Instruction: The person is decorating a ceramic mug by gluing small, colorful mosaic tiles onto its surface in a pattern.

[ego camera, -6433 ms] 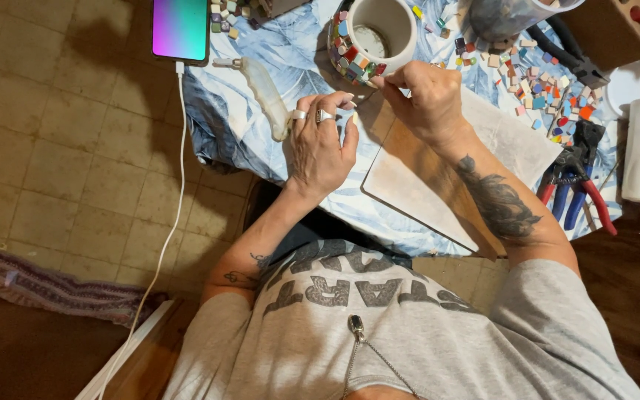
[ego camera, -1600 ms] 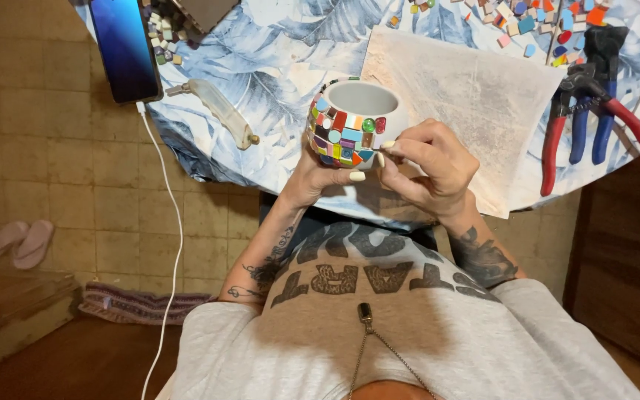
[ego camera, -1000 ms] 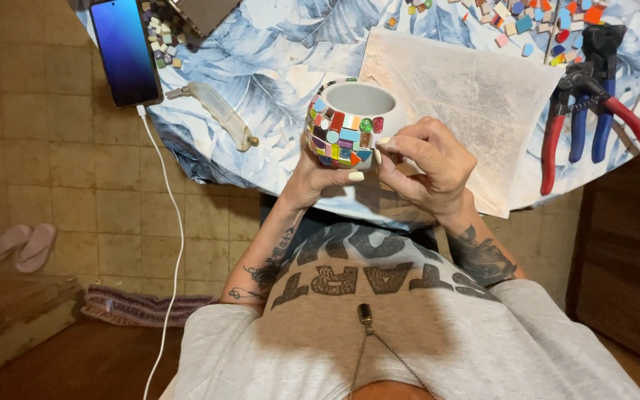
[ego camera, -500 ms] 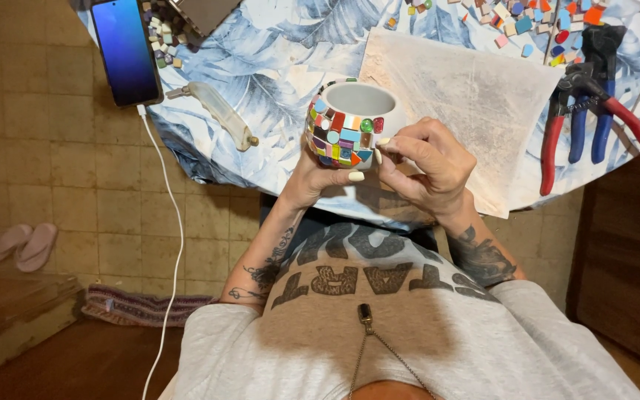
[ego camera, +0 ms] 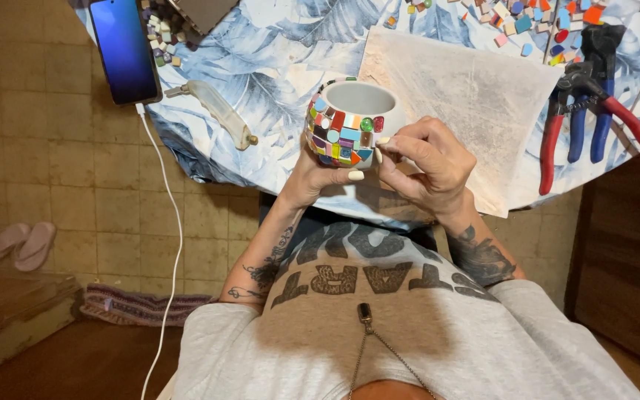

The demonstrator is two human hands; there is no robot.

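We see the white mosaic cup held just above the near edge of the table. Our left hand cups it from below, fingers wrapped around its tiled side. Our right hand pinches at its rim, fingers curled. Red and blue pliers lie to the right, a phone to the left.

Cup held between both hands above table edge; phone left, paper and pliers right.
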